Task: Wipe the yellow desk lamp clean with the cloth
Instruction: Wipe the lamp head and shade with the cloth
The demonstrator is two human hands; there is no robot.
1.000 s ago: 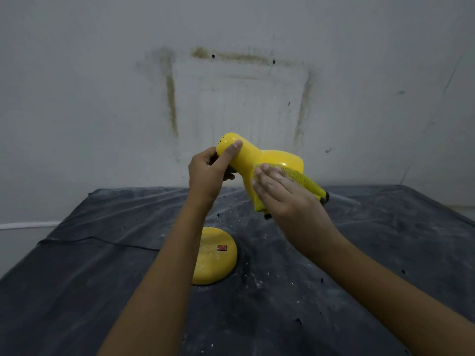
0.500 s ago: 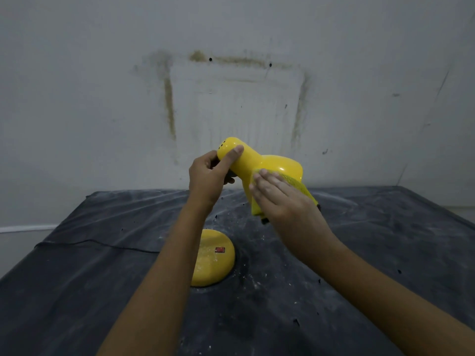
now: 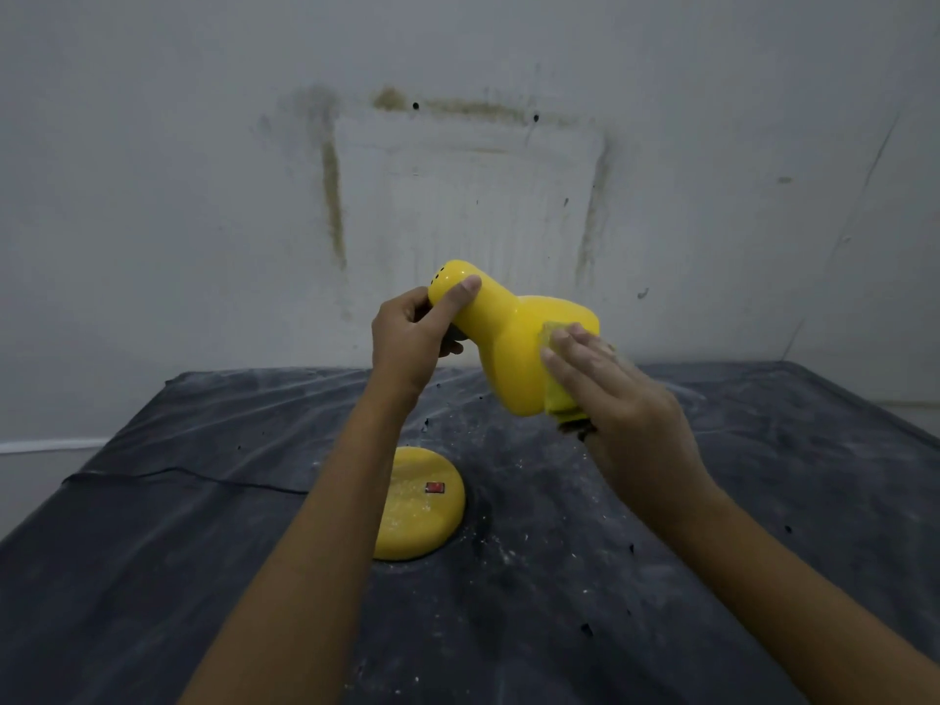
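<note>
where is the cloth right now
Head view, right of centre: the cloth lies under the right hand, pressed against the wide end of the yellow lamp head, above the table.

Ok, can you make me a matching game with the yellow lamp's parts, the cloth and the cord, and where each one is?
1. glossy yellow lamp shade
2. round yellow lamp base
3. yellow-green cloth
4. thin black cord

A. lies across the dark table cover, towards the left
B. stands on the table cover, red switch on top
C. gripped at its narrow end by the left hand
D. pressed against the shade by the right hand

Pairs: 1-C, 2-B, 3-D, 4-A
</note>
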